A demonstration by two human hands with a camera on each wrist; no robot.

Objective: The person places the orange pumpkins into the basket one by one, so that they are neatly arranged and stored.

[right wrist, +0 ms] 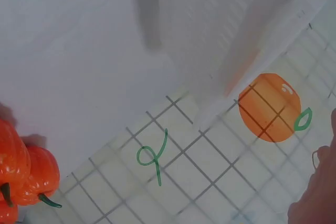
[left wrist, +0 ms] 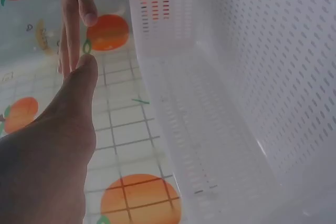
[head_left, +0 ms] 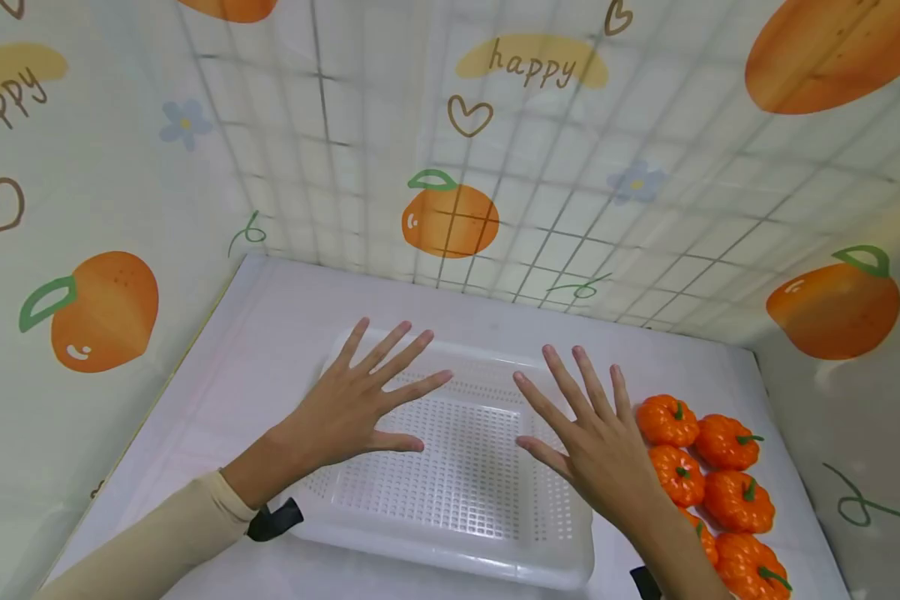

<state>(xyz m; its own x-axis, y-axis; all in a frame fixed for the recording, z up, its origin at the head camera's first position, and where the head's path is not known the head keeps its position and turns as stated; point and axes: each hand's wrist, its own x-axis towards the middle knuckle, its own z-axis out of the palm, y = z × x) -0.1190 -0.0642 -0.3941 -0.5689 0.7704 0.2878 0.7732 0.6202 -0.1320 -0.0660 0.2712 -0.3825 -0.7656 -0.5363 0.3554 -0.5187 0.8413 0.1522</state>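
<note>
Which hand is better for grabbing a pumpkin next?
Probably the right hand. It's open, holds nothing, and is close to the pumpkins. The left hand is empty too, but it's over the basket's other side, farther from them.

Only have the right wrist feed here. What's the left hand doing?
Observer: The left hand has its fingers spread and holds nothing.
Operator: I just get the outside of the white basket. Its floor?
Observer: Perforated with rows of small holes; the head view shows it between the hands.
Operator: A few orange pumpkins at my left edge. Total?
Observer: At least six in the head view, one partly hidden by the right forearm.
</note>
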